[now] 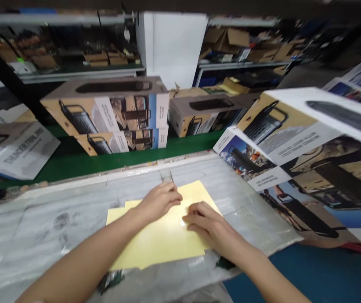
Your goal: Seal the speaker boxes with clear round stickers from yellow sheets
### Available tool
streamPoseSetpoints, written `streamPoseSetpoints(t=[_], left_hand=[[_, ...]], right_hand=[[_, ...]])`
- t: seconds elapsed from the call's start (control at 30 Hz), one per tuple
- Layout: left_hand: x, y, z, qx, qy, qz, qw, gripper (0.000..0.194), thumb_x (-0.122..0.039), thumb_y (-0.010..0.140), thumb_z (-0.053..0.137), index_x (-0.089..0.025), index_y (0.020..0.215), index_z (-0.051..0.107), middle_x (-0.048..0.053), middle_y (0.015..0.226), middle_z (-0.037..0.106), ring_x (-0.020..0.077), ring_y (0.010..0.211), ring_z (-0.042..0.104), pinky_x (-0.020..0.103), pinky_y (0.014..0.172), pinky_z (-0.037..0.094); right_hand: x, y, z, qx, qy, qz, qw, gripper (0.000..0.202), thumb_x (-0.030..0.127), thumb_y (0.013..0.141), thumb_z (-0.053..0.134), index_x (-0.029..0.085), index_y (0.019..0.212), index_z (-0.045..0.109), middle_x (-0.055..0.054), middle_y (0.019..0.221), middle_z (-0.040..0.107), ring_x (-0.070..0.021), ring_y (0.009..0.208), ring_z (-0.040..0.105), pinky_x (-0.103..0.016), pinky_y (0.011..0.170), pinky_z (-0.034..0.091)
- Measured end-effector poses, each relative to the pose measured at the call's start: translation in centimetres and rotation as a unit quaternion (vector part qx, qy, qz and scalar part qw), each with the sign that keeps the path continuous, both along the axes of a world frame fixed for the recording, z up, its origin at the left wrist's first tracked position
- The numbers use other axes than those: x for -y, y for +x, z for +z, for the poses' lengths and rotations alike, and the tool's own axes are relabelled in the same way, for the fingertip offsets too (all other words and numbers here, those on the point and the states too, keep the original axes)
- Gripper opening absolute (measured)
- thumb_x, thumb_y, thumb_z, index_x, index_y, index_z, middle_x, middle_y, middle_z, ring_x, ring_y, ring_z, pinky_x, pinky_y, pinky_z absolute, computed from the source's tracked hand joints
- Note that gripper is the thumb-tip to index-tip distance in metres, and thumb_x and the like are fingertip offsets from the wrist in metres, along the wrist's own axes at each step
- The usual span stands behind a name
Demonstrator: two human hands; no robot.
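Note:
Yellow sheets [164,248], overlapping unevenly, lie on a table covered in clear plastic film [82,219]. Over their upper part is my left hand [159,201], its fingers curled together; what they hold, if anything, is hidden. My right hand [207,223] is at the right side of the sheets, thumb and fingers pinched close to the paper. A small bright spot shows at those fingertips, too blurred to name. Just beyond my left fingers a small clear piece [167,175] lies on the film.
Printed product boxes [120,113] stand on a green surface [130,157] behind the table. Large stacked boxes [309,160] crowd the right side, and a white printed box [16,147] stands at the left. Shelves with cardboard boxes [230,40] are farther back.

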State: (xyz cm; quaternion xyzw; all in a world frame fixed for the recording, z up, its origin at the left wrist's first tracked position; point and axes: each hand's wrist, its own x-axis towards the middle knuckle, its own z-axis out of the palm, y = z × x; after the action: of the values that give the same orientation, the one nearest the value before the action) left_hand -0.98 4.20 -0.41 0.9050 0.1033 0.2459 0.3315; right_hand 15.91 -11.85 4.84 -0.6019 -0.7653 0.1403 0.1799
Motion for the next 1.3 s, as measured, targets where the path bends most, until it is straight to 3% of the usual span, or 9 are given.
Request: streamPoseSetpoints(t=[0.13, 0.3, 0.47, 0.63, 0.73, 0.87, 1.03, 1.17, 1.3], left_hand=[[0.2, 0.0, -0.3, 0.004, 0.054, 0.002, 0.999, 0.028, -0.020, 0.104, 0.048, -0.024, 0.099, 0.075, 0.006, 0.094, 0.065, 0.0206, 0.093, 0.061, 0.032, 0.081, 0.048], [0.1, 0.0, -0.4, 0.012, 0.031, 0.013, 0.999, 0.021, -0.019, 0.101, 0.054, -0.023, 0.098, 0.074, 0.005, 0.097, 0.067, 0.0203, 0.093, 0.062, 0.033, 0.081, 0.050], [0.2, 0.1, -0.5, 0.009, 0.041, 0.015, 0.999, 0.022, -0.018, 0.102, 0.053, -0.023, 0.097, 0.073, 0.005, 0.097, 0.067, 0.0200, 0.092, 0.061, 0.033, 0.079, 0.049], [0.4, 0.1, -1.0, 0.022, 0.119, 0.016, 0.993, 0.024, -0.011, 0.102, 0.050, -0.023, 0.098, 0.071, 0.003, 0.095, 0.065, 0.0182, 0.089, 0.057, 0.031, 0.076, 0.044], [0.8, 0.1, -1.1, 0.016, 0.177, 0.019, 0.984, 0.026, -0.008, 0.102, 0.048, -0.023, 0.097, 0.069, 0.003, 0.095, 0.064, 0.0176, 0.087, 0.055, 0.030, 0.075, 0.040], [1.2, -0.1, -0.5, -0.045, 0.230, 0.008, 0.972, 0.022, -0.010, 0.100, 0.052, -0.021, 0.090, 0.068, 0.003, 0.097, 0.066, 0.0182, 0.086, 0.056, 0.031, 0.075, 0.039], [-1.7, 1.8, 4.1, -0.103, 0.128, -0.045, 0.985, 0.019, -0.014, 0.098, 0.054, -0.022, 0.094, 0.070, 0.000, 0.093, 0.073, 0.0169, 0.084, 0.065, 0.029, 0.078, 0.047], [-7.7, 9.1, 9.8, -0.023, 0.130, 0.112, 0.985, 0.023, -0.019, 0.098, 0.058, -0.019, 0.119, 0.067, 0.009, 0.126, 0.070, 0.0220, 0.117, 0.065, 0.032, 0.102, 0.048], [-14.1, 18.0, 13.7, -0.053, 0.200, 0.258, 0.944, 0.057, -0.029, 0.092, 0.071, -0.019, 0.145, 0.052, 0.017, 0.164, 0.037, 0.0313, 0.156, 0.029, 0.048, 0.126, 0.025]], right_hand=[[-0.5, -0.6, 0.5, 0.014, -0.023, -0.030, 0.999, 0.026, 0.001, 0.089, 0.056, 0.024, 0.096, 0.067, -0.005, 0.100, 0.062, -0.0225, 0.096, 0.063, -0.033, 0.081, 0.056], [-0.8, -0.7, 0.6, 0.041, -0.024, -0.025, 0.999, 0.027, -0.006, 0.082, 0.059, 0.021, 0.081, 0.065, -0.003, 0.093, 0.058, -0.0189, 0.091, 0.062, -0.026, 0.074, 0.051], [-1.0, -0.6, 0.3, -0.011, -0.036, -0.041, 0.998, 0.025, -0.004, 0.085, 0.058, 0.021, 0.087, 0.064, -0.003, 0.098, 0.061, -0.0206, 0.098, 0.061, -0.031, 0.082, 0.049], [-0.7, -0.5, 0.7, -0.117, -0.067, -0.066, 0.989, 0.021, 0.001, 0.087, 0.055, 0.021, 0.083, 0.060, -0.004, 0.098, 0.060, -0.0212, 0.097, 0.060, -0.034, 0.084, 0.047], [0.1, 0.5, 1.2, -0.241, -0.081, -0.079, 0.964, 0.016, 0.010, 0.087, 0.061, 0.021, 0.075, 0.063, -0.005, 0.102, 0.062, -0.0225, 0.101, 0.061, -0.035, 0.091, 0.045], [1.1, 3.1, 1.8, -0.407, -0.049, -0.154, 0.899, 0.014, 0.026, 0.082, 0.074, 0.022, 0.071, 0.067, -0.006, 0.102, 0.067, -0.0239, 0.098, 0.063, -0.035, 0.088, 0.047], [1.0, 5.3, 1.4, -0.431, -0.025, -0.205, 0.878, 0.028, 0.045, 0.082, 0.079, 0.021, 0.073, 0.069, -0.004, 0.079, 0.066, -0.0210, 0.077, 0.061, -0.032, 0.072, 0.048], [0.9, 5.3, 0.2, -0.425, -0.009, -0.235, 0.874, 0.028, 0.049, 0.086, 0.076, 0.022, 0.092, 0.070, -0.004, 0.081, 0.068, -0.0208, 0.076, 0.064, -0.031, 0.069, 0.050], [0.9, 5.1, 0.5, -0.363, 0.024, -0.217, 0.906, 0.025, 0.045, 0.096, 0.064, 0.024, 0.108, 0.068, -0.004, 0.087, 0.070, -0.0212, 0.081, 0.068, -0.031, 0.073, 0.055]])
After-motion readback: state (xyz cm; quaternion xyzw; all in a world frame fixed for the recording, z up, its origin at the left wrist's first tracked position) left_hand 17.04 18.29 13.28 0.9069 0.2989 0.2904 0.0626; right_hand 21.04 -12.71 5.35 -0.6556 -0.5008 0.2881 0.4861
